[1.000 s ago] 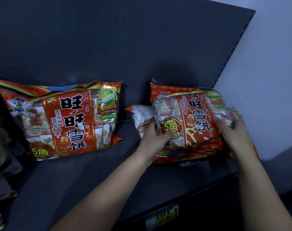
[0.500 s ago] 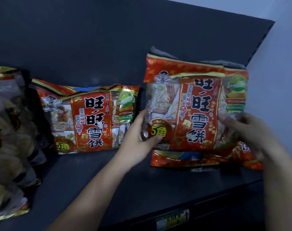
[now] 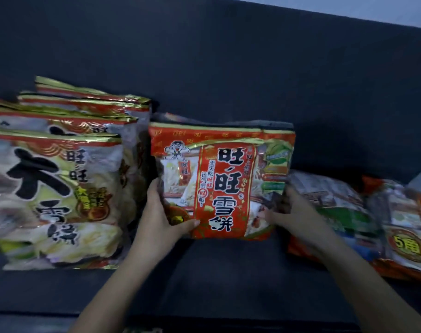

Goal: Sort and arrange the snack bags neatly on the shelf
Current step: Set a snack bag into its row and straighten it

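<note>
Standing upright in the middle of the frame, the red snack bag (image 3: 228,179) is clasped at both lower corners. The left hand (image 3: 161,219) wraps its left edge with the thumb laid across the front. The right hand (image 3: 298,212) grasps the right edge, though that hand is blurred and the finger detail is hard to read. Whether the bag's bottom already bears on the dark shelf (image 3: 216,272) or hangs just above it cannot be told.

A second ago this bag lay face up on top of the flat pile (image 3: 337,207), which now sits at the right of the frame. Half a second ago it had been tipped upright over that pile. Now it has been carried across and stands just beside the row of larger pale bags (image 3: 55,188) at the left. Dark edges peeking above its top suggest another bag stands right behind it, probably one of the same kind.

So one bag has likely joined its proper row, face forward. The pile at the right lies flat and unsorted, so several more bags appear to need the same treatment. Letting go carelessly could let this soft, air-filled bag slump forward.
</note>
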Demonstrator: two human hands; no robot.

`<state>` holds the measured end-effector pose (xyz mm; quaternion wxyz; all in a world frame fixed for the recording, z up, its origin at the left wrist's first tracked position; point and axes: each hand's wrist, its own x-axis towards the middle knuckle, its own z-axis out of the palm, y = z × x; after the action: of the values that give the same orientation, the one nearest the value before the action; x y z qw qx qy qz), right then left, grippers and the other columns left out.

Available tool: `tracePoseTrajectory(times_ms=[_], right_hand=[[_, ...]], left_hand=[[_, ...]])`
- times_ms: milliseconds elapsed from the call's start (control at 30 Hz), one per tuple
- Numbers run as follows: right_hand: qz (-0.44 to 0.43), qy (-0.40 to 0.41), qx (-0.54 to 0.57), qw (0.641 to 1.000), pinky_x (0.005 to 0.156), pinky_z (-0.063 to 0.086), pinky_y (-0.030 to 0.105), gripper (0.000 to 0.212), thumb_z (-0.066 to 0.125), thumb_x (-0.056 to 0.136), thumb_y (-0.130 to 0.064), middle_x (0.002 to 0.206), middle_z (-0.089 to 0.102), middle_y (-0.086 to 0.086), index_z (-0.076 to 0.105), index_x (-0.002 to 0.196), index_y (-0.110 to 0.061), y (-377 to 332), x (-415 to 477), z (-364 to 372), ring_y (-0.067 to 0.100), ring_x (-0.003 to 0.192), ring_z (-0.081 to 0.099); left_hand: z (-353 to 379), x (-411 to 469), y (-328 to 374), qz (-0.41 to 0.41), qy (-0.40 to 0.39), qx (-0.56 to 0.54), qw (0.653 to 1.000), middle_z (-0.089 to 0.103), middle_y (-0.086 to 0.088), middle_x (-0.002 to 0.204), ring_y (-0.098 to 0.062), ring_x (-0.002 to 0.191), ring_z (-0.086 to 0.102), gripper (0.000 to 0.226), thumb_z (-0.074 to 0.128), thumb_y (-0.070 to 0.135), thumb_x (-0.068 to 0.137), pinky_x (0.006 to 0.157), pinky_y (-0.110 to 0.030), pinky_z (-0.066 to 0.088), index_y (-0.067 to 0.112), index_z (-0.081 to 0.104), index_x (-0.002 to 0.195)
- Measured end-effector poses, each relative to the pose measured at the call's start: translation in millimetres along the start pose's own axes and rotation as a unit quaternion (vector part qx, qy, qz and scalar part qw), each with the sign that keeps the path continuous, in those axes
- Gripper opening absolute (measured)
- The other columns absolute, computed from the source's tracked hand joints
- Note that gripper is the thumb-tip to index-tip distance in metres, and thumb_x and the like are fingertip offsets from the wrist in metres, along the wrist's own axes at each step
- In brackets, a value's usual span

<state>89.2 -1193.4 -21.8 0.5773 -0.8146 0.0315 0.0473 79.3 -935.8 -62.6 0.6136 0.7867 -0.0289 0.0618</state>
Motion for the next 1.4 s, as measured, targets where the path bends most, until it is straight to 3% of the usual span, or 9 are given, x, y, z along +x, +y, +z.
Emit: tracePoseTrajectory(times_ms=[167, 300, 600, 767, 833, 900, 1033, 1267, 1400], right_hand=[[-0.006, -0.018, -0.039, 0.999, 0.102, 0.044, 0.046, 0.071, 0.072, 0.083, -0.02, 0.135, 0.048, -0.013, 0.034, 0.142, -0.03, 14, 3, 16, 0.014, 0.124, 0.049], [-0.046, -0.007, -0.001, 0.999, 0.099, 0.048, 0.041, 0.055, 0.068, 0.086, -0.01, 0.124, 0.054, -0.021, 0.043, 0.123, -0.042, 22, -2, 19, 0.005, 0.115, 0.055], [-0.044, -0.029, -0.013, 0.999, 0.093, 0.048, 0.022, 0.068, 0.068, 0.085, -0.006, 0.121, 0.05, -0.022, 0.031, 0.137, -0.032, 28, 1, 22, 0.005, 0.116, 0.052], [-0.025, -0.002, 0.008, 1.0, 0.099, 0.043, 0.034, 0.069, 0.069, 0.084, -0.011, 0.127, 0.049, -0.007, 0.033, 0.141, -0.026, 15, 5, -5, 0.012, 0.118, 0.05], [-0.034, 0.037, 0.017, 0.999, 0.096, 0.045, 0.033, 0.053, 0.069, 0.084, -0.009, 0.123, 0.056, -0.001, 0.046, 0.129, -0.023, 11, 7, -22, 0.015, 0.116, 0.054], [-0.039, 0.061, 0.002, 0.997, 0.09, 0.047, 0.031, 0.031, 0.066, 0.087, -0.009, 0.115, 0.061, -0.003, 0.058, 0.112, -0.024, 9, 7, -42, 0.015, 0.111, 0.058], [-0.048, 0.09, -0.185, 0.977, 0.071, 0.042, 0.014, 0.02, 0.064, 0.09, -0.016, 0.11, 0.06, -0.006, 0.062, 0.109, -0.02, 11, 3, -83, 0.01, 0.099, 0.057], [0.042, 0.171, -0.567, 0.805, 0.113, 0.015, 0.046, 0.046, 0.06, 0.089, -0.035, 0.144, 0.043, 0.004, 0.051, 0.133, -0.021, 43, 8, -139, 0.027, 0.142, 0.021], [0.083, 0.155, -0.561, 0.809, 0.115, 0.004, 0.054, 0.054, 0.055, 0.091, -0.025, 0.154, 0.029, 0.0, 0.038, 0.142, -0.023, 63, 4, -158, 0.028, 0.146, 0.008]], left_hand=[[-2, -2, -21, 0.0, 0.001, 0.033, 0.999, 0.044, 0.01, 0.137, -0.008, 0.127, 0.046, 0.11, 0.084, 0.009, 0.066, 0.107, -0.036, 0.04, 0.035, 0.01, 0.143], [-5, 2, -23, -0.005, -0.003, 0.031, 1.0, 0.042, 0.01, 0.138, -0.005, 0.126, 0.045, 0.11, 0.083, 0.009, 0.068, 0.099, -0.017, 0.039, 0.028, 0.008, 0.147], [-4, 1, -22, 0.007, 0.02, 0.089, 0.996, 0.031, 0.002, 0.149, -0.012, 0.138, 0.032, 0.113, 0.083, 0.015, 0.068, 0.114, -0.04, 0.03, 0.025, 0.005, 0.15], [13, -20, 0, 0.071, 0.106, 0.213, 0.969, -0.003, -0.007, 0.158, -0.007, 0.143, -0.003, 0.117, 0.082, 0.022, 0.071, 0.114, -0.015, 0.002, 0.009, -0.003, 0.151], [24, -24, 9, 0.138, 0.111, 0.236, 0.956, -0.013, 0.006, 0.156, -0.005, 0.143, -0.012, 0.114, 0.079, 0.026, 0.074, 0.119, -0.034, 0.011, 0.014, -0.004, 0.151], [38, -25, 19, 0.205, 0.106, 0.268, 0.935, -0.011, 0.007, 0.157, -0.015, 0.146, -0.01, 0.103, 0.075, 0.029, 0.079, 0.116, -0.049, 0.017, 0.018, 0.002, 0.15], [77, -22, 38, 0.331, 0.034, 0.28, 0.901, 0.009, -0.012, 0.155, -0.026, 0.146, 0.009, 0.085, 0.071, 0.007, 0.08, 0.119, -0.033, 0.011, 0.009, 0.018, 0.147], [175, 9, 37, 0.415, -0.184, 0.463, 0.761, 0.045, -0.018, 0.142, -0.033, 0.129, 0.045, 0.115, 0.085, 0.003, 0.028, 0.106, -0.039, 0.034, 0.005, 0.046, 0.136], [212, 29, 32, 0.402, -0.215, 0.544, 0.705, 0.01, -0.022, 0.156, -0.037, 0.144, 0.015, 0.107, 0.076, 0.009, 0.063, 0.117, -0.042, 0.009, 0.003, 0.014, 0.15]])
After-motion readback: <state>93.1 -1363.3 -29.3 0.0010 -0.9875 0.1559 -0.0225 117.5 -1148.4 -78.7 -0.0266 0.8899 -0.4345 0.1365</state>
